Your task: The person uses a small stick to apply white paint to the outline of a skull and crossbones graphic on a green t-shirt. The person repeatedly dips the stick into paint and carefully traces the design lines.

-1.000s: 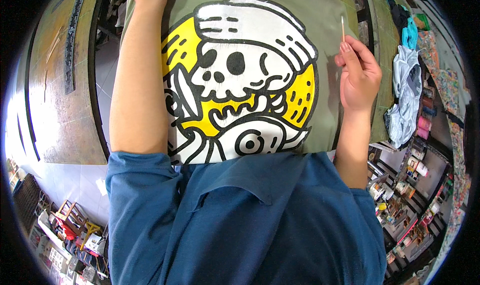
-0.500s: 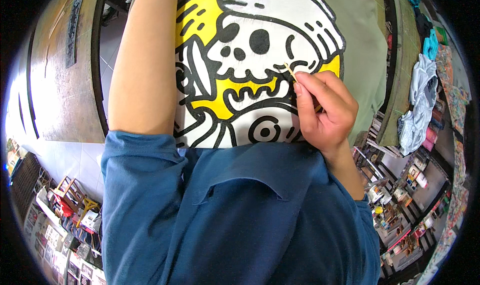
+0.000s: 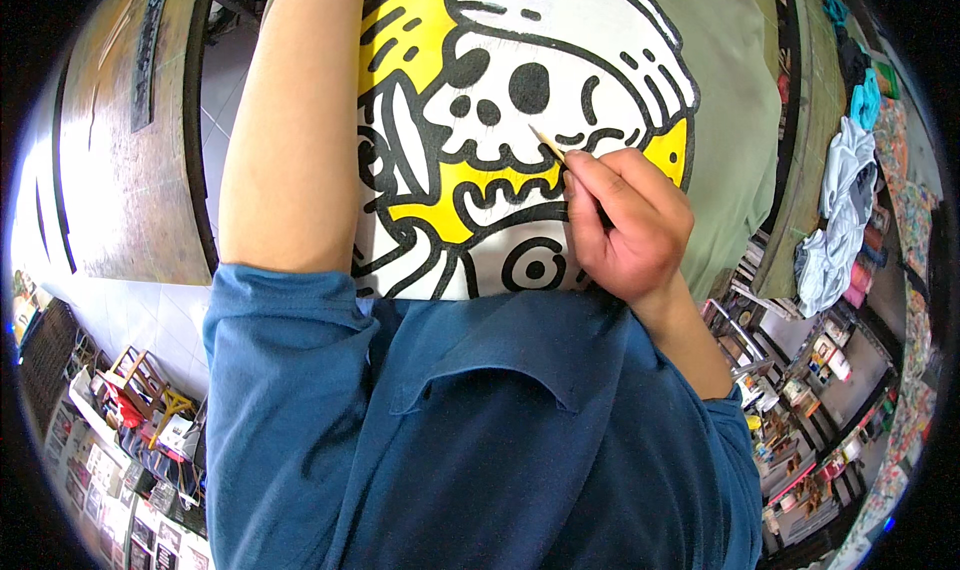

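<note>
A sage-green fabric [image 3: 740,120] lies under my arms, bearing a large print of a white skull in a cap [image 3: 570,10] with yellow and black areas. My right hand [image 3: 630,220] pinches a thin pale stick [image 3: 547,142], its tip at the skull's white face just above the teeth; whether it touches the surface I cannot tell. My left forearm [image 3: 285,150] stretches up along the print's left side, with the hand beyond the top edge of the picture.
A worn board [image 3: 130,210] is at the left. At the right are crumpled light-blue cloths [image 3: 840,200], a turquoise cloth [image 3: 862,98] and shelves with many small containers [image 3: 830,360]. Chairs and clutter [image 3: 145,390] show low at the left.
My right hand has moved left and down from the fabric's right side onto the skull with the stick. My left hand has left view at the top. The print shows higher in the picture.
</note>
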The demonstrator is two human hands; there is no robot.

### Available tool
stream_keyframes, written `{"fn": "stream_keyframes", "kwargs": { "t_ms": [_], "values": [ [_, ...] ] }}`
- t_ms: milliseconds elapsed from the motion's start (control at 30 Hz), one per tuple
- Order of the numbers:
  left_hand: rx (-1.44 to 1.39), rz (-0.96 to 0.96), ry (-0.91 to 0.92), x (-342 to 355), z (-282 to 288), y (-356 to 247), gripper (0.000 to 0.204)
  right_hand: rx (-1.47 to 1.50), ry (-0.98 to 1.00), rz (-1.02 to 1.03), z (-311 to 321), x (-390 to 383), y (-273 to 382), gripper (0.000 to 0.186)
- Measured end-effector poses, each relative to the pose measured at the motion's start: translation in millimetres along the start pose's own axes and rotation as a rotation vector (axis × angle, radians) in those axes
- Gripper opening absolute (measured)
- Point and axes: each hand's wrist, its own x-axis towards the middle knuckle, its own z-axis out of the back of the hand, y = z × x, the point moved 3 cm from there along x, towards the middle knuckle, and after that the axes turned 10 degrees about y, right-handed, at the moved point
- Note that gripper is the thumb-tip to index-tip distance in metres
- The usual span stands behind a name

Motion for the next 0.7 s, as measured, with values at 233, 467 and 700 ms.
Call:
{"fn": "stream_keyframes", "kwargs": {
  "t_ms": [233,467,700],
  "values": [
    [0.025,-0.006,-0.003,1.7,0.2,2.2,0.019,-0.017,-0.027,0.009,-1.3,-0.6,-0.1,0.022],
    [0.007,-0.002,0.001,-3.8,1.8,-4.7,0.019,-0.123,0.073,0.007,1.9,3.3,6.4,0.019],
    [-0.010,0.037,0.000,-1.0,-0.8,-0.7,0.017,-0.086,0.042,-0.002,-2.2,1.7,2.6,0.021]
  ]
}}
